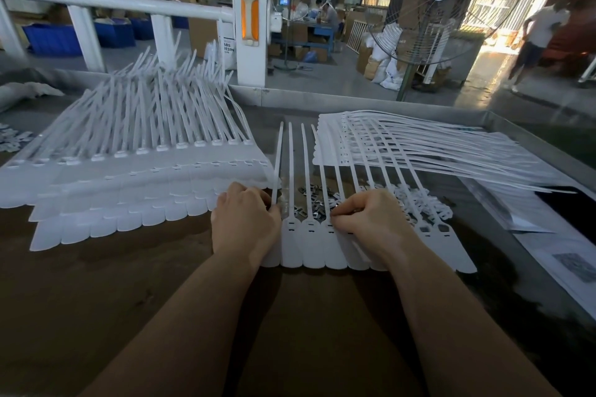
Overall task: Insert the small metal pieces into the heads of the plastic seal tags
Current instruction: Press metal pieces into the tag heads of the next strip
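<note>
A dim workshop lies behind a brown surface (135,284), with a large standing fan (442,6) at 1 o'clock and a white railing (106,3) at 11 o'clock. At the centre lies a joined strip of plastic seal tags (309,245), flat ends nearest the person and thin tails running toward 12 o'clock. The left hand (245,222) is curled, fingers pinched on the tail of the leftmost tag. The right hand (371,219) is curled too, fingertips pressed on a tag head; whether it holds a piece I cannot tell. Small metal pieces (309,200) are scattered between the tails, just beyond the hands. Stacked tag strips (122,177) lie at 10 o'clock, and another pile (419,145) at 2 o'clock.
</note>
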{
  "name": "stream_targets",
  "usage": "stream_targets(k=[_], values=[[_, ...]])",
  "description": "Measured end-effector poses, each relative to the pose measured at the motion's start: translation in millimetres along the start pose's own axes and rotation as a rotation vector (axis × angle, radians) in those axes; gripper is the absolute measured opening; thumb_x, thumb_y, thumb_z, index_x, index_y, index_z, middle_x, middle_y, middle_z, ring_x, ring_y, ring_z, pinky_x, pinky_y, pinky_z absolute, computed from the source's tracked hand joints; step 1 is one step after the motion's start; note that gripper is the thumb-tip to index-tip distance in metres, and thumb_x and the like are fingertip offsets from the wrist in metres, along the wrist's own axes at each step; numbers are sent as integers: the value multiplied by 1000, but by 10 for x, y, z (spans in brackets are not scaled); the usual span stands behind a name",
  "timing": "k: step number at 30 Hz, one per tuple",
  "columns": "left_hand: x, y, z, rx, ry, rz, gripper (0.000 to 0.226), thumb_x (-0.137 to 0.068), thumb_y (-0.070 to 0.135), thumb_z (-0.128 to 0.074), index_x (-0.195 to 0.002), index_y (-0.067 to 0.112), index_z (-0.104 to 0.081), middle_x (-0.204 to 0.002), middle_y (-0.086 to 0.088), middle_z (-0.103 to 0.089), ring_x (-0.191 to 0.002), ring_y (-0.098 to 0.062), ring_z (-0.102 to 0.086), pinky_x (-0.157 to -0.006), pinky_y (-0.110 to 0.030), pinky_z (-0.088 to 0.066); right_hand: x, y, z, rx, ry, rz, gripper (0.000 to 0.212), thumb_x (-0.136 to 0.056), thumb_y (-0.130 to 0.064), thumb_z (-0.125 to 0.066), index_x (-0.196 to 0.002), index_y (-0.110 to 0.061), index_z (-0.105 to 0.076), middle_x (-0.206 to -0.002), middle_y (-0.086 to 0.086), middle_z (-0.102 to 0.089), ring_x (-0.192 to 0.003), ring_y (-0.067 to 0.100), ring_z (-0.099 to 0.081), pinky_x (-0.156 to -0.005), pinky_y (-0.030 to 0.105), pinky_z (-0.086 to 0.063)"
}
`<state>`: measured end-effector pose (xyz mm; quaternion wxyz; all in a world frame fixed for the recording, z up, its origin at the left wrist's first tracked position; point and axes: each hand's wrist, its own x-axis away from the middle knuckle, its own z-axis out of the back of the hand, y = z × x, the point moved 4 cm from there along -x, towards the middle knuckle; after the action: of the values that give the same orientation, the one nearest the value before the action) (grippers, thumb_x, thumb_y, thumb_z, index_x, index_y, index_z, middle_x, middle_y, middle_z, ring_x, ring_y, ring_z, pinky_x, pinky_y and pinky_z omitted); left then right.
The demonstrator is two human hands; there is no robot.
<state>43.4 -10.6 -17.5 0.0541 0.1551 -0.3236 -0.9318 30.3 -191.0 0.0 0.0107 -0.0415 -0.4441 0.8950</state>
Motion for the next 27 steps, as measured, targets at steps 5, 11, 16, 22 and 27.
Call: stream_targets(k=[5, 11, 16, 22, 27], values=[[-4, -9, -3, -5, 6, 1, 29, -88, 34, -59, -107, 13, -66, -110, -6, -53, -107, -24, -48, -95, -39, -41, -12, -8, -17, 25, 15, -12, 18, -79, -9, -69, -71, -25, -69, -73, -17, -60, -75, -2, -55, -56, 7, -35], [-13, 5, -10, -7, 11, -6, 29, -87, 33, -59, -107, 13, -66, -111, -6, -54, -106, -24, -49, -94, -40, -42, -24, 1, -26, 92, 79, 31, 11, -78, -10, -69, -79, -19, -74, -70, -17, -60, -73, -1, -59, -68, 15, -47], [-14, 3, -12, 1, 10, -3, 27, -87, 32, -58, -105, 13, -66, -111, -6, -54, -105, -24, -49, -93, -38, -42, -10, 15, -21, 87, 125, 92, 10, -79, -13, -68, -82, -20, -75, -70, -19, -60, -69, -1, -59, -64, 10, -46], [-10, -10, -6, 11, 14, -5, 26, -87, 30, -58, -104, 13, -66, -111, -6, -54, -105, -24, -50, -92, -37, -43, -40, 77, 272, 91, 385, 50, 10, -85, -15, -63, -89, -18, -71, -83, -5, -67, -69, 6, -60, -63, 19, -48], [-18, -9, -5, 7, 12, -2, 27, -87, 33, -59, -103, 13, -67, -109, -6, -54, -103, -24, -51, -92, -39, -44, -85, 200, 602, 522, 469, -144, 18, -88, -13, -57, -94, -26, -69, -101, -1, -66, -92, 21, -62, -88, 45, -49]])
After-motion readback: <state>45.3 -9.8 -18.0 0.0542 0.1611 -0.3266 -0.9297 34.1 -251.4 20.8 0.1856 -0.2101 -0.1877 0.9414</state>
